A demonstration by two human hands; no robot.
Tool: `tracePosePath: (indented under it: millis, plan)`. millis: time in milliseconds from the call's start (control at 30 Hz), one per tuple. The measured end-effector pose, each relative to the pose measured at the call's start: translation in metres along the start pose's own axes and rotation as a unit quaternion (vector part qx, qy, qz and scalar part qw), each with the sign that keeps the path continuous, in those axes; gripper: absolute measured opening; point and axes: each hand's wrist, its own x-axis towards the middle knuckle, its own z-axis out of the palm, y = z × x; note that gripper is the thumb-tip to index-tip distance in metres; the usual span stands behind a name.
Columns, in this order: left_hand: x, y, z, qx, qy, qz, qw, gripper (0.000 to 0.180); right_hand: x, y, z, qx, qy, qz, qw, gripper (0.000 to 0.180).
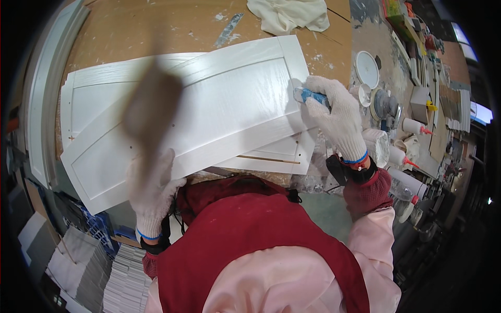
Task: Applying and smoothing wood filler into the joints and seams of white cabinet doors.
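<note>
A white framed door panel lies at a slant on top of a second white panel. My right hand, in a white knit glove, pinches a small blue scraper against the upper panel's right end. The scraper's greyish tip touches the panel there. My left hand, gloved the same way, grips the near edge of the upper panel toward its left end. A blurred brown object hangs close to the camera and hides part of the left hand and of the panel.
A white cloth and a grey-blue strip lie on the brown worktable. To the right are a round white lid, a tape roll and red-tipped bottles. White boards are stacked at lower left.
</note>
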Motion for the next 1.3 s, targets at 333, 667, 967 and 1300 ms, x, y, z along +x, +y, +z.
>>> tracePosePath:
  millis: [333,667,967,1300]
  plan:
    - [-0.001,-0.001,0.001,0.016,0.01,0.013,1.0,0.06,-0.009,-0.005,-0.009,-0.003,-0.047,0.038,0.998,0.026]
    - [0.001,0.001,-0.001,0.001,-0.004,-0.006,1.0,0.06,0.034,0.001,0.003,0.013,0.005,0.018,1.0,0.029]
    - [0.001,0.001,-0.001,0.003,-0.015,-0.012,1.0,0.06,0.053,-0.002,0.008,0.038,0.009,0.04,0.998,0.032]
    - [0.0,0.0,0.001,0.015,0.0,0.012,1.0,0.061,0.013,0.006,-0.007,0.028,-0.035,0.061,0.997,0.034]
